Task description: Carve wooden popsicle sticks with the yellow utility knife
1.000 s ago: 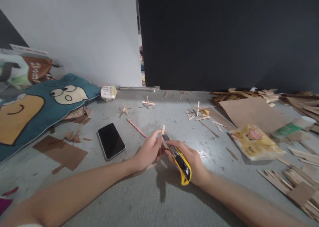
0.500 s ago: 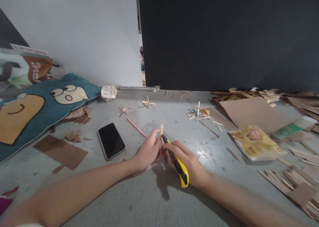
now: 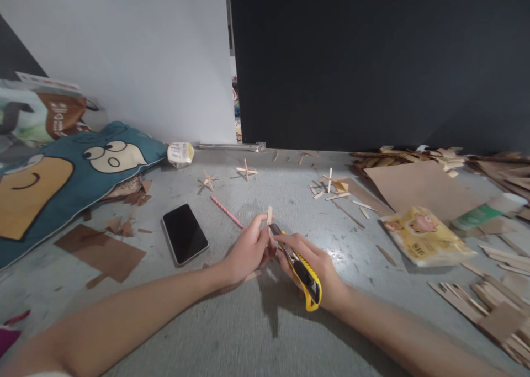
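My left hand point(image 3: 248, 250) is closed around a small wooden craft stick point(image 3: 269, 216), whose pale tip stands up above the fingers. In my right hand point(image 3: 317, 266) is a yellow and black utility knife point(image 3: 304, 272), its handle end pointing down toward me and its front end close to the stick. Both hands meet just above the grey table point(image 3: 199, 333); the stick's lower part is hidden by fingers. Behind my left hand lies a pink patterned stick point(image 3: 227, 211). Whether the blade touches the wood I cannot tell.
A phone point(image 3: 185, 233) lies left of my hands, near cut brown cardboard point(image 3: 99, 250) and a blue pillow point(image 3: 78, 173). Small crossed-stick pieces point(image 3: 247, 170) stand at the back. On the right are a yellow tissue pack point(image 3: 426, 236), a green-white tube point(image 3: 488, 211) and several loose sticks point(image 3: 484, 311).
My right hand and the utility knife have shifted slightly right, and the knife's handle has turned a little. My left hand holds the craft stick almost in the same place.
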`<state>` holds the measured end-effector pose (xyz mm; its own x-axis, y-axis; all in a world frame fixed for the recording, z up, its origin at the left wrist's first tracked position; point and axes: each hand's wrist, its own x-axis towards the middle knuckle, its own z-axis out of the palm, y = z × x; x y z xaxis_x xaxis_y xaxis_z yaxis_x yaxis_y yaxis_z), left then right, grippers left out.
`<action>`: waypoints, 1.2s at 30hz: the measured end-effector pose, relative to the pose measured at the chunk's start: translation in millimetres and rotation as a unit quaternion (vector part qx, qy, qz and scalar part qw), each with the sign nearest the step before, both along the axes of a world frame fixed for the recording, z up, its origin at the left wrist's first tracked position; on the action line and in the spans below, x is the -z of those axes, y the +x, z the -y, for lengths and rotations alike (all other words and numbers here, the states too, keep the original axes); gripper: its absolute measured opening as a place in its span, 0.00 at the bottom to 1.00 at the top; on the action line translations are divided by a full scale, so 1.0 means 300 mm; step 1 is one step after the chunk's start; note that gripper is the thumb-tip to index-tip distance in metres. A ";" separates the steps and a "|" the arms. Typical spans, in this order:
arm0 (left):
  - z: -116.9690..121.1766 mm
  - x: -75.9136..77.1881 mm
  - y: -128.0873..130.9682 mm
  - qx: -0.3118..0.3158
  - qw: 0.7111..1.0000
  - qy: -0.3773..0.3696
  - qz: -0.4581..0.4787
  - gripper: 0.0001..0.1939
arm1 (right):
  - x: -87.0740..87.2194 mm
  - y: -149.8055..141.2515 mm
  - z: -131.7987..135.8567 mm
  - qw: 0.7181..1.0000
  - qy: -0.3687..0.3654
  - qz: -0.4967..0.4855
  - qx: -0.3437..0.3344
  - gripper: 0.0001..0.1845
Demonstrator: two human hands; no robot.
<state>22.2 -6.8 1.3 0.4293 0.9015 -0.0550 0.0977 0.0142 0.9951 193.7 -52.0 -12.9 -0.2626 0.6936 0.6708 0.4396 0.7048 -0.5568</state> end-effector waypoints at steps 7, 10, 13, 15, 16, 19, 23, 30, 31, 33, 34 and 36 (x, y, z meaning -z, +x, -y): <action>0.004 0.008 -0.002 -0.002 1.000 0.018 -0.012 0.18 | -0.001 0.000 -0.001 1.000 -0.005 0.006 0.012 0.15; 0.003 0.008 -0.003 -0.003 1.000 0.019 -0.018 0.18 | -0.006 0.000 0.000 1.000 0.007 0.006 0.015 0.14; 0.003 0.009 -0.004 0.001 1.000 0.016 -0.021 0.18 | -0.014 -0.001 0.000 1.000 0.019 0.007 0.017 0.15; 0.003 0.013 -0.006 0.003 1.000 0.018 -0.024 0.19 | -0.017 -0.001 0.000 1.000 0.019 0.008 0.020 0.16; 0.002 0.015 -0.007 0.002 0.999 0.021 -0.027 0.20 | -0.017 0.000 0.000 1.000 0.017 0.009 0.023 0.16; 0.000 0.025 -0.010 0.002 0.999 0.033 -0.037 0.21 | -0.014 0.002 -0.001 1.000 0.017 0.005 0.026 0.16; -0.003 0.030 -0.010 0.014 0.998 0.048 -0.044 0.24 | -0.008 0.005 -0.003 1.000 0.019 -0.002 0.020 0.16; -0.002 0.020 -0.016 0.035 0.997 0.056 -0.046 0.22 | -0.005 0.007 -0.002 1.000 0.029 -0.005 0.005 0.15; -0.002 0.021 -0.018 0.044 0.996 0.058 -0.050 0.21 | -0.005 0.007 -0.002 1.000 0.030 -0.005 0.006 0.15; -0.004 0.025 -0.020 0.059 0.995 0.059 -0.056 0.20 | -0.005 0.009 -0.001 1.000 0.029 0.000 0.010 0.14; -0.004 0.025 -0.020 0.061 0.995 0.058 -0.057 0.20 | -0.006 0.010 -0.001 0.999 0.029 0.003 0.013 0.13; -0.002 0.022 -0.020 0.059 0.996 0.049 -0.055 0.20 | -0.007 0.012 -0.003 0.999 0.030 0.008 0.014 0.13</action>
